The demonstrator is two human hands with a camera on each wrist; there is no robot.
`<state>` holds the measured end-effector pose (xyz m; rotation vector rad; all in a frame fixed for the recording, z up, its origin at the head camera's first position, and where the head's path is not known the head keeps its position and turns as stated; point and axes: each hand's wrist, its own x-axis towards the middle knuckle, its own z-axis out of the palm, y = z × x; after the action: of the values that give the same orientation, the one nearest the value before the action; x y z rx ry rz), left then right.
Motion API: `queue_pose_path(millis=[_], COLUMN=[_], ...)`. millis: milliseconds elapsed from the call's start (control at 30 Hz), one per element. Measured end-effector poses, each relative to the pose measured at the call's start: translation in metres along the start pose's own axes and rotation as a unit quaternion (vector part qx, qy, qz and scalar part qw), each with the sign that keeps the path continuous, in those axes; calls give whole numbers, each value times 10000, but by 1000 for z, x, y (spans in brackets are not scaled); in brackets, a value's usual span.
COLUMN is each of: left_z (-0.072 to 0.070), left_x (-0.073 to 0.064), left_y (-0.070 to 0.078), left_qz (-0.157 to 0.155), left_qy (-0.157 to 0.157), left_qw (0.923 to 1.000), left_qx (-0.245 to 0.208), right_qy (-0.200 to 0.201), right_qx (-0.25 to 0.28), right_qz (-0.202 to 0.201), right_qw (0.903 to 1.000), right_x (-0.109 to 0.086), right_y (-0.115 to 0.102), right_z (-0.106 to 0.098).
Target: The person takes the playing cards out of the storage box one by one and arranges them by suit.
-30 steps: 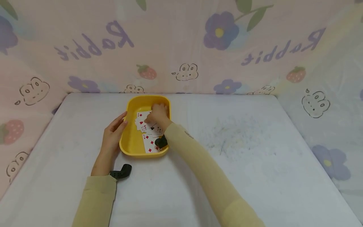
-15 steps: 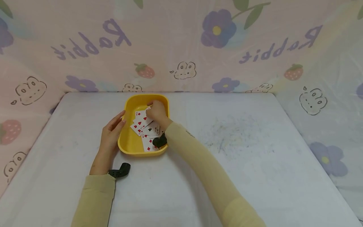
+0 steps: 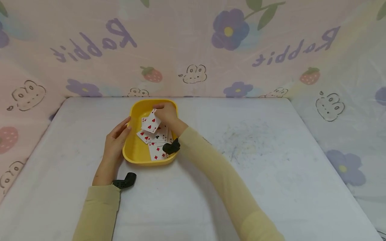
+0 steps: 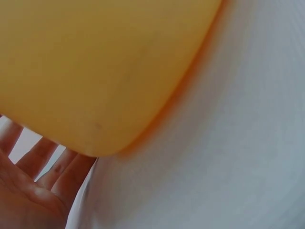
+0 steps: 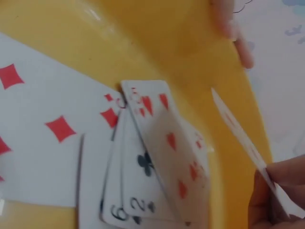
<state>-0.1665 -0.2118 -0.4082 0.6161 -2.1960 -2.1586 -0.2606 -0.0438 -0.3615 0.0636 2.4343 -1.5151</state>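
In the head view my right hand [image 3: 166, 113] pinches a playing card [image 3: 151, 122] with red hearts by its upper edge, over the yellow tray [image 3: 129, 157]. The right wrist view shows this card [image 5: 240, 129] nearly edge-on between thumb and fingers. Below it, several overlapping cards lie in the tray, among them a five of hearts [image 5: 171, 143], a two of clubs [image 5: 143, 191] and a large-looking diamonds card [image 5: 47, 129]. My left hand [image 3: 115, 142] rests its fingers and thumb against the tray's left side. Extended fingers [image 4: 74, 174] show beside the tray wall in the left wrist view.
The tray stands on a white-covered table [image 3: 256, 187] with smudges [image 3: 247, 140] right of middle. A patterned cloth [image 3: 169, 43] rises behind and at both sides. Black wrist devices sit on the left wrist [image 3: 125, 180] and right wrist [image 3: 171, 147].
The right hand has picked up the hearts card from the pile and raised it, tilting its face towards the view. The left hand stays at the tray's side.
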Motion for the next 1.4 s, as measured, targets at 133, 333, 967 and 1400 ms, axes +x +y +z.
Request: queue_pose_path(millis=[133, 333, 967, 1400], left_z=[-1, -2, -3, -1], left_x=[0, 0, 0, -2], left_y=[0, -1, -1, 1], left_qz=[-42, -96, -35, -104], left_qy=[-26, 26, 3, -54], left_qw=[10000, 9998, 9999, 9995], left_qx=[-27, -174, -144, -277], right_qy=[23, 26, 465, 455], right_qx=[79, 257, 903, 882], right_qz=[23, -10, 42, -181], right_qw=[10000, 9997, 9948, 9949], right_x=[0, -1, 8, 15], right_y=[-3, -5, 15, 39], right_z=[-6, -20, -75, -103])
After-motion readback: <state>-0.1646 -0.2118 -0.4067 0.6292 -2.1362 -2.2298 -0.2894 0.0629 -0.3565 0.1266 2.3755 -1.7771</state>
